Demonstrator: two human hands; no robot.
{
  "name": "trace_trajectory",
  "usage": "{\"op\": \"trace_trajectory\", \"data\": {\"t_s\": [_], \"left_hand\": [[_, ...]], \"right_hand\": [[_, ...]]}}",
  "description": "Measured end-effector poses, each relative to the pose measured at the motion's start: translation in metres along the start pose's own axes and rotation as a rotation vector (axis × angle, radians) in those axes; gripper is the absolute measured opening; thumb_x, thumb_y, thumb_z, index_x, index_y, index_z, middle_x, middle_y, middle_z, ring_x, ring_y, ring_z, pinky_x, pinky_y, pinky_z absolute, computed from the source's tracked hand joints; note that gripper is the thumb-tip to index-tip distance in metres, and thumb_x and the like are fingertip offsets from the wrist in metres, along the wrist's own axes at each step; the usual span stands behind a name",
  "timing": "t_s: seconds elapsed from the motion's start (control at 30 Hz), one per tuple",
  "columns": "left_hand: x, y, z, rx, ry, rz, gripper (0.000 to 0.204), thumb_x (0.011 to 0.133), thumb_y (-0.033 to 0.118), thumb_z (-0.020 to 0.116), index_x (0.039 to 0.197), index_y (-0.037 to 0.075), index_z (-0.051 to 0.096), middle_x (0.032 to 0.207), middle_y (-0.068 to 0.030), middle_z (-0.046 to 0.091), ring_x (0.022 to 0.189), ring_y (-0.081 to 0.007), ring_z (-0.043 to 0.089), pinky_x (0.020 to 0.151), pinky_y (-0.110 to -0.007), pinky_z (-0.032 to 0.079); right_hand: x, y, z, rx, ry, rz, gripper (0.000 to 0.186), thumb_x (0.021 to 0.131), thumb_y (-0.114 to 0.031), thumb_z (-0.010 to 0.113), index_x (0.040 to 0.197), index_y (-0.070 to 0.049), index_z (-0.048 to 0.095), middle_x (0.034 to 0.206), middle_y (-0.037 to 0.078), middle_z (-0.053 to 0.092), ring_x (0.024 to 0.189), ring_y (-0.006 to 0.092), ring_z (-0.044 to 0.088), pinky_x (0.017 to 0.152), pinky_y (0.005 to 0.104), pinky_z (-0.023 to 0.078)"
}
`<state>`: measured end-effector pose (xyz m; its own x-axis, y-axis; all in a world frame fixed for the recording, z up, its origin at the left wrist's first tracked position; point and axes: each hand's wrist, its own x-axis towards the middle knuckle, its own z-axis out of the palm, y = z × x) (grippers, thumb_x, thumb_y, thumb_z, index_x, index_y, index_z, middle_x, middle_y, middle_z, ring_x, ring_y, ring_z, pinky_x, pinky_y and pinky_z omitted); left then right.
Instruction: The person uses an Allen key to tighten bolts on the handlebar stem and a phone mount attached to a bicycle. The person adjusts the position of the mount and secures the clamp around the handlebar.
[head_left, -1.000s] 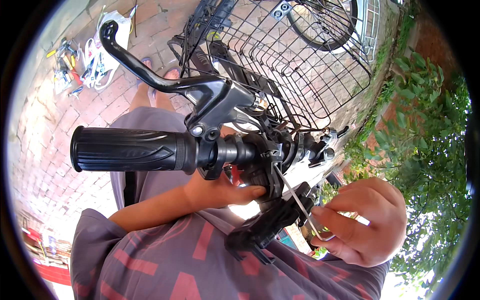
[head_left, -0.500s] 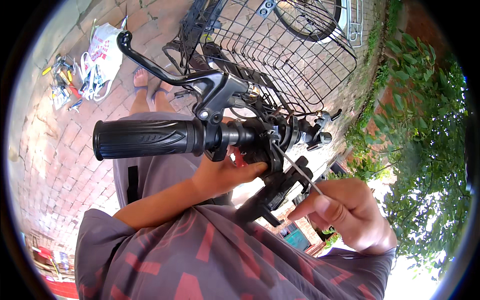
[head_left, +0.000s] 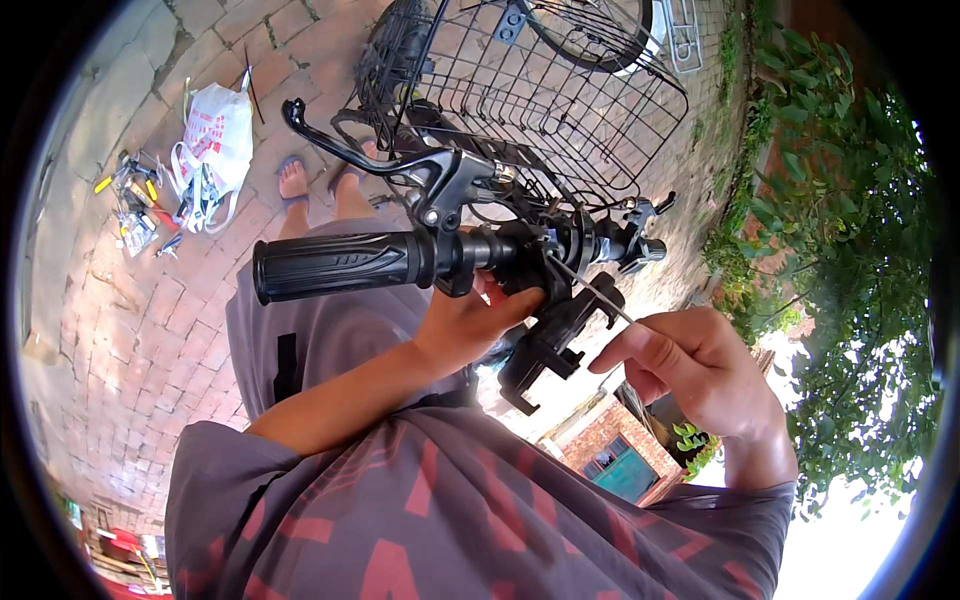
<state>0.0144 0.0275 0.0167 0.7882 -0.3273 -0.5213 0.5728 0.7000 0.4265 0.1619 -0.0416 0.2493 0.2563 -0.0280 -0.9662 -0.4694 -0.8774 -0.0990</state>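
One metal rod (head_left: 595, 292), diagonal, tip up-left toward handlebar (head_left: 485, 247) (lower end between pinched right fingers (head_left: 657, 348)).

A slim silver rod (head_left: 590, 289) slants past a tilted black clawed holder (head_left: 553, 348), its upper end at the handlebar (head_left: 488, 246).

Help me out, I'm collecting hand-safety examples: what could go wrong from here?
1. The hex key, pinched in the right hand, might slip at the handlebar; its far end is close to the left hand, whose thumb could get jabbed.
2. The black plastic bracket juts out beside the hex key, close to the right hand's fingertips, so those could knock against it if the key suddenly gave way.
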Motion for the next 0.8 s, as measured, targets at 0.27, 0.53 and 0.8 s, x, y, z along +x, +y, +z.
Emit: {"op": "trace_trajectory", "data": {"t_s": [0.27, 0.53, 0.8], "left_hand": [[0.005, -0.018, 0.003, -0.196, -0.024, 0.113, 0.049, 0.083, 0.005, 0.082, 0.121, 0.006, 0.052, 0.107, -0.0016, 0.060, 0.082, -0.0069, 0.060, 0.059, -0.021, 0.048], [0.009, -0.022, 0.001, -0.077, 0.014, 0.247, 0.056, 0.081, 0.003, 0.083, 0.124, 0.007, 0.048, 0.106, -0.0004, 0.058, 0.081, -0.0052, 0.057, 0.059, -0.020, 0.046], [0.005, -0.013, 0.002, -0.150, -0.031, 0.173, 0.061, 0.082, 0.000, 0.080, 0.130, 0.008, 0.042, 0.109, -0.0010, 0.058, 0.085, -0.0061, 0.057, 0.065, -0.021, 0.046]], "right_hand": [[0.002, 0.013, 0.001, 0.727, -0.189, 0.194, 0.055, 0.109, -0.043, 0.045, 0.110, 0.005, 0.072, 0.073, 0.012, 0.071, 0.065, 0.0127, 0.066, 0.063, 0.0251, 0.052], [0.007, 0.025, 0.010, 0.289, 0.215, -0.351, 0.021, 0.090, -0.006, 0.077, 0.109, 0.000, 0.070, 0.086, 0.007, 0.069, 0.073, 0.0140, 0.066, 0.065, 0.0251, 0.051], [0.012, 0.022, -0.004, -0.689, 0.244, -0.862, 0.038, 0.078, -0.011, 0.082, 0.114, -0.001, 0.074, 0.091, 0.008, 0.063, 0.074, 0.0229, 0.062, 0.061, 0.0342, 0.053]]}}
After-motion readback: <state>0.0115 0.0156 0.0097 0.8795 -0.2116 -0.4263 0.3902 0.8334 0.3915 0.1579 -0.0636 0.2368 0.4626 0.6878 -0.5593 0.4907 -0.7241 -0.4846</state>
